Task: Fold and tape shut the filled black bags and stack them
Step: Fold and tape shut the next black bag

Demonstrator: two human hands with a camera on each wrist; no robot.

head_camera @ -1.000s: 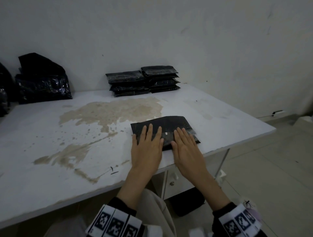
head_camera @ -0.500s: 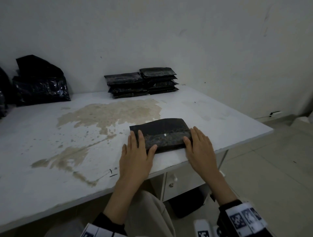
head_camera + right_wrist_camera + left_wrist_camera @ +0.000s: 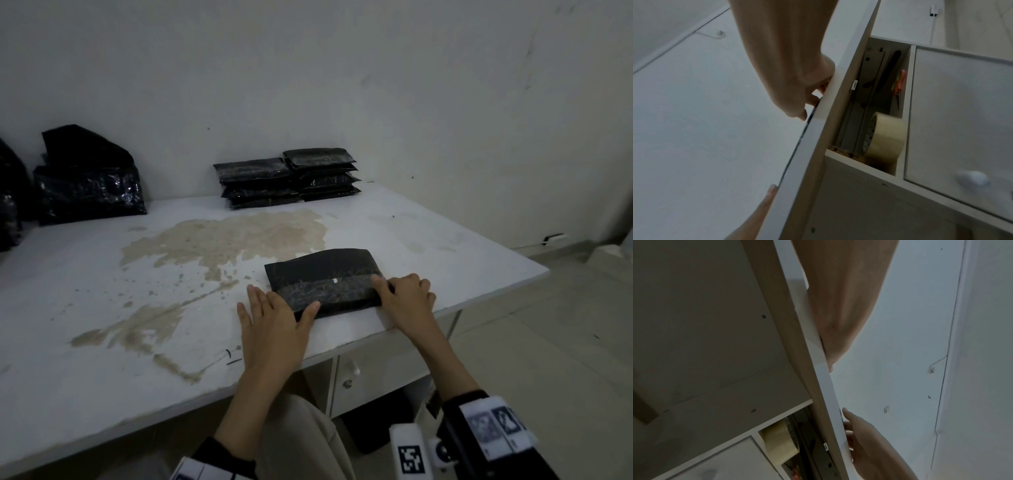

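A folded, filled black bag [image 3: 325,274] lies near the front edge of the white table [image 3: 102,291], with a shiny strip of tape across its front half. My left hand [image 3: 287,303] lies flat at the bag's left end, fingers straight along its edge and thumb resting on its near corner. My right hand [image 3: 394,286] grips the right end, fingers curled and thumb on top; its curled fingertips [image 3: 801,116] touch the bag's thin edge [image 3: 809,121]. Two stacks of taped black bags [image 3: 253,171] [image 3: 320,161] stand at the back by the wall.
Larger black bags [image 3: 89,185] sit at the back left. A brown stain [image 3: 222,240] spreads over the table's middle. Under the tabletop an open compartment holds a tape roll [image 3: 885,138] and orange-handled scissors [image 3: 900,82], beside a drawer knob [image 3: 972,178].
Both hands slid outward from the middle of the bag to its two ends. The right hand's fingers have curled round the right end; the left hand has moved off to the left edge.
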